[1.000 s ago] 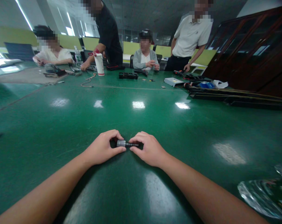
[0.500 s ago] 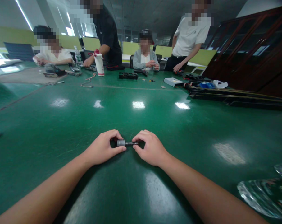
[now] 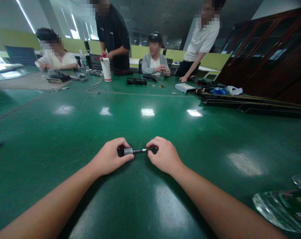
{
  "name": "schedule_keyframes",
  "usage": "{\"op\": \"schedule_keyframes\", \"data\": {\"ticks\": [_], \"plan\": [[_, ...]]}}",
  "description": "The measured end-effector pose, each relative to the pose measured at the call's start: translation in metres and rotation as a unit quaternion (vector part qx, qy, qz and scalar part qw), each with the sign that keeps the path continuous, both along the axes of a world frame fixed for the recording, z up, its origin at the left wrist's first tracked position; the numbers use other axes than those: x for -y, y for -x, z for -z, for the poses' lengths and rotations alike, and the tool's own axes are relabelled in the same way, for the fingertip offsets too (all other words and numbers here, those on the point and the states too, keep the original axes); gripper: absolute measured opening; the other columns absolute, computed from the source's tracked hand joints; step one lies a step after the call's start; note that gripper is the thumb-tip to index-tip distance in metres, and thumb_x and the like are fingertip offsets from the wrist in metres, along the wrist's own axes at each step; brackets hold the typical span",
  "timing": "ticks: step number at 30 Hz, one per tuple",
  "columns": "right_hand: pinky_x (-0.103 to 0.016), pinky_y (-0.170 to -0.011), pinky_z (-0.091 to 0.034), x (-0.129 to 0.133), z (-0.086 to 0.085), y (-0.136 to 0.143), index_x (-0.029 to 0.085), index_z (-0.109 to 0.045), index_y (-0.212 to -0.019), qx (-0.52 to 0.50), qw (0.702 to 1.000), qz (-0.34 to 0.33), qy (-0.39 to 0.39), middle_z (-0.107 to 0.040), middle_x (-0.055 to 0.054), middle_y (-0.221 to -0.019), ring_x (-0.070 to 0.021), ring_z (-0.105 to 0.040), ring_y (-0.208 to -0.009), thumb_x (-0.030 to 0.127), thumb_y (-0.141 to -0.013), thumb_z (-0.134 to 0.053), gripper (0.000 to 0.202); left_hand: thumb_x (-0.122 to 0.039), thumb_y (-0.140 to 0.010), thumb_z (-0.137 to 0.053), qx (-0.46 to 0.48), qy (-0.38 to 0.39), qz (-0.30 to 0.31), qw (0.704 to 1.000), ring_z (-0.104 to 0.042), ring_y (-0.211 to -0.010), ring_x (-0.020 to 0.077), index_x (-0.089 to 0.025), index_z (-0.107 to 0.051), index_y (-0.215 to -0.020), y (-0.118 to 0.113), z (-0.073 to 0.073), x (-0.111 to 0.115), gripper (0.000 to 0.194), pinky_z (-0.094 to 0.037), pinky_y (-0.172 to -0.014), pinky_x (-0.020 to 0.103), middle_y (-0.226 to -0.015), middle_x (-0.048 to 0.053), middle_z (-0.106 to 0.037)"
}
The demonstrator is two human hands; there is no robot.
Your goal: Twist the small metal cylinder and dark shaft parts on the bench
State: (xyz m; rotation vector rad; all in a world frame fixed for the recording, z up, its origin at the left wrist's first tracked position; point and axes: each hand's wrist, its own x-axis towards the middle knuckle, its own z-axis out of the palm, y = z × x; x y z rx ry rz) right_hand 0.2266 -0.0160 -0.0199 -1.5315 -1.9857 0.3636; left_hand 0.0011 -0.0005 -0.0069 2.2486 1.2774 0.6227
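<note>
Just above the green table (image 3: 130, 122), my left hand (image 3: 110, 157) is closed, thumb and fingers around a small grey metal cylinder (image 3: 128, 151). A thin dark rod (image 3: 138, 151) sticks out of the cylinder to the right, lying about level. Its far end has a bright short section and a dark ridged piece (image 3: 150, 149), pinched between the thumb and fingertips of my right hand (image 3: 164, 156). Whether that ridged piece is separate from the rod, I cannot tell. My fingers hide part of both ends.
A clear plastic bottle (image 3: 279, 209) lies at the lower right. Long black strips (image 3: 255, 102) and a white box (image 3: 184, 87) are at the back right. A white cup (image 3: 106, 69) and a black tray-like part (image 3: 137, 81) stand farther off, before several people.
My right hand has shifted slightly right, away from my left hand, and more of the rod shows between them. My left hand is nearly unmoved. Two people standing behind have changed arm positions.
</note>
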Motion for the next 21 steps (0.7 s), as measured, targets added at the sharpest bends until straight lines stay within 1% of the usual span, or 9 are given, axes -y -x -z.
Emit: {"op": "schedule_keyframes", "data": {"ticks": [4,7,10,18,21], "plan": [[-0.032,-0.078,-0.045,0.0008,0.0016,0.0034,0.022,-0.073,-0.087,-0.039,0.998,-0.057,-0.002,-0.07,-0.002,-0.086,-0.0183,-0.061,-0.085,0.013,-0.075,-0.067,0.017,-0.037,-0.08,-0.069,0.004,0.001,0.003,1.0,-0.059,-0.076,0.0184,-0.019,-0.061,-0.087,0.0012,0.0012,-0.0002,0.021,-0.044,-0.068,0.029,-0.084,0.001,-0.066],[-0.031,-0.078,-0.047,0.0022,0.0028,0.0063,0.022,-0.072,-0.098,-0.079,0.992,-0.102,0.011,-0.07,-0.002,-0.087,-0.0161,-0.062,-0.081,0.008,-0.075,-0.067,0.027,-0.036,-0.079,-0.07,0.009,0.003,0.019,1.0,-0.06,-0.078,0.0186,-0.019,-0.062,-0.088,0.0018,0.0019,-0.0006,0.022,-0.044,-0.07,0.029,-0.086,0.001,-0.065],[-0.03,-0.077,-0.048,0.0037,0.0038,0.0078,0.022,-0.07,-0.105,-0.094,0.987,-0.132,0.022,-0.069,-0.002,-0.087,-0.0156,-0.063,-0.079,0.008,-0.074,-0.067,0.034,-0.035,-0.078,-0.072,0.016,0.01,0.038,0.999,-0.06,-0.082,0.0189,-0.019,-0.062,-0.09,0.0021,0.0022,-0.0009,0.023,-0.045,-0.073,0.029,-0.089,0.002,-0.066],[-0.032,-0.079,-0.047,0.0029,0.0023,0.0083,0.02,-0.071,-0.102,-0.074,0.985,-0.155,0.007,-0.072,-0.003,-0.09,-0.0173,-0.062,-0.083,0.01,-0.075,-0.069,0.029,-0.037,-0.076,-0.074,0.022,0.018,0.049,0.998,-0.061,-0.08,0.0184,-0.019,-0.063,-0.09,0.002,0.0005,-0.0001,0.026,-0.045,-0.072,0.028,-0.087,0.001,-0.066],[-0.032,-0.078,-0.047,0.0025,0.002,0.0085,0.019,-0.071,-0.101,-0.063,0.985,-0.16,0.008,-0.072,-0.003,-0.09,-0.0176,-0.061,-0.083,0.009,-0.076,-0.068,0.027,-0.039,-0.082,-0.068,0.026,0.027,0.055,0.998,-0.061,-0.08,0.0176,-0.019,-0.064,-0.09,0.0008,-0.001,0.0009,0.022,-0.045,-0.072,0.027,-0.086,0.0,-0.066]]}}
